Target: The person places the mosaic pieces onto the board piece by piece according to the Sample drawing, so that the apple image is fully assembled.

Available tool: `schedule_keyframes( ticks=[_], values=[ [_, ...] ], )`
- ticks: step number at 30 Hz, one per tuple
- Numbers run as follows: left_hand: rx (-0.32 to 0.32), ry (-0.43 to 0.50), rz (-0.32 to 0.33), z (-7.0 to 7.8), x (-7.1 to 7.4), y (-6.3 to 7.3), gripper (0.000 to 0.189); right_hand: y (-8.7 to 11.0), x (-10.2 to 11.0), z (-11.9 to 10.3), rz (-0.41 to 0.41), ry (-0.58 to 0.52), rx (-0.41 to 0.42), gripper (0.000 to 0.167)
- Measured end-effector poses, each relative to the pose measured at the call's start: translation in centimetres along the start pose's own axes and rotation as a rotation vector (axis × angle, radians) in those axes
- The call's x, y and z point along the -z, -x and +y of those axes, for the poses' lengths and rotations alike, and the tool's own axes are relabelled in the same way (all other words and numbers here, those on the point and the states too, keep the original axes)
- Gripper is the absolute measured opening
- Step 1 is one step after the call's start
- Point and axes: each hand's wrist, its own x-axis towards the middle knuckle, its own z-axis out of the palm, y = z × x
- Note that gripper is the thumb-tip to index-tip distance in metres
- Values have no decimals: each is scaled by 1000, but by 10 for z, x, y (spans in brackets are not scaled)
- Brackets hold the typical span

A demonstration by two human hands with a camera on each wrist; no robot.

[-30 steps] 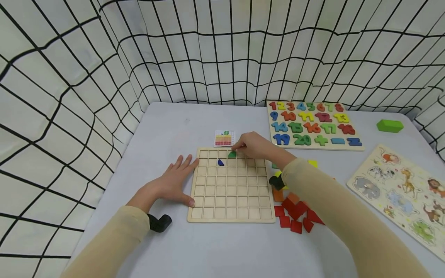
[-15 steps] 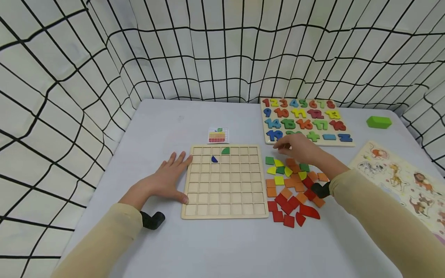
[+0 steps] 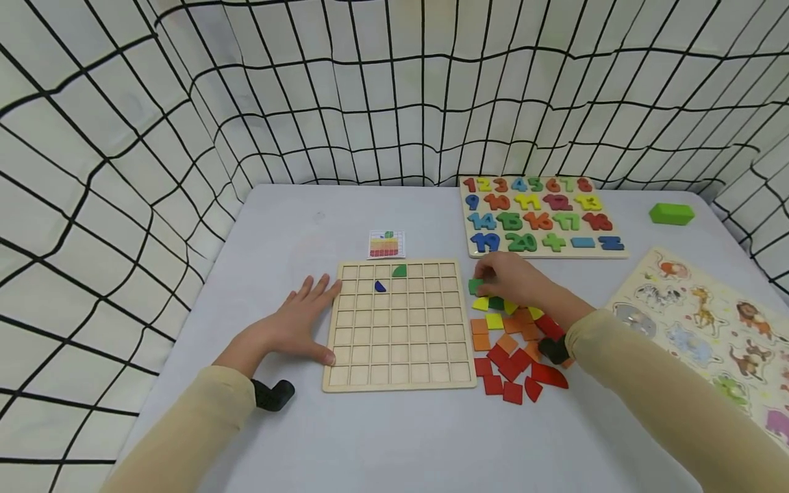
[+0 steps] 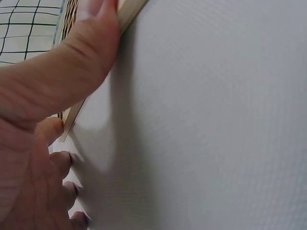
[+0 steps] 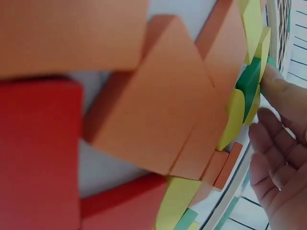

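Note:
My left hand (image 3: 292, 327) is spread with straight fingers at the left edge of a wooden grid board (image 3: 403, 335); its thumb (image 4: 91, 52) presses the board's edge in the left wrist view. On the board lie a green quarter-round piece (image 3: 400, 271) in the top row and a small dark blue piece (image 3: 379, 286) one row lower. Beyond the board's right side, my right hand (image 3: 514, 277) pinches a green square tile (image 3: 474, 287) at the top of the loose pieces. In the right wrist view, the thumb (image 5: 283, 91) partly hides that tile.
Loose red tiles (image 3: 512, 393), orange tiles (image 3: 480, 341) and yellow pieces (image 3: 494, 321) lie right of the board. A small picture card (image 3: 386, 244) sits behind it. Farther right are a number puzzle (image 3: 542, 250), an animal puzzle (image 3: 672, 329) and a green block (image 3: 672, 214). Black netting surrounds the table.
My right hand has left the green quarter-round piece on the board, moved right to the loose pieces and taken hold of the green square tile. The left hand has stayed at the board's edge.

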Motion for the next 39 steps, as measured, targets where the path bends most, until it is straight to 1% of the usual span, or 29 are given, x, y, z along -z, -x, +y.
schedule_keyframes(
  ticks=[2, 5, 8, 11, 16, 21, 25, 30, 34, 39],
  values=[
    [2, -7, -4, 0, 2, 1, 132, -1, 3, -1, 3, -53, -2, 13],
    [5, -22, -5, 1, 5, 2, 132, -7, 9, -5, 44, -116, 19, 8],
    [9, -26, -1, 0, 7, 2, 132, -18, 11, -17, 90, -163, 52, 7],
    [9, -11, 2, 0, 6, 1, 132, -33, 5, -33, 94, -187, 74, 7],
    [7, 12, -3, 2, 1, -1, 133, -55, -9, -55, 81, -155, 82, 7],
    [17, 0, -3, 1, -3, -1, 133, -66, -15, -71, 72, -102, 88, 9],
    [24, -11, 1, 1, -1, 1, 132, -68, -14, -79, 55, -73, 78, 9],
    [18, -5, 3, 3, 2, 2, 132, -69, -12, -82, 36, -26, 81, 10],
    [16, -3, 1, 3, 2, 3, 132, -70, -15, -83, 39, 2, 76, 11],
    [14, 4, 5, 3, 1, 3, 132, -70, -19, -84, 53, 2, 58, 12]
  ],
)
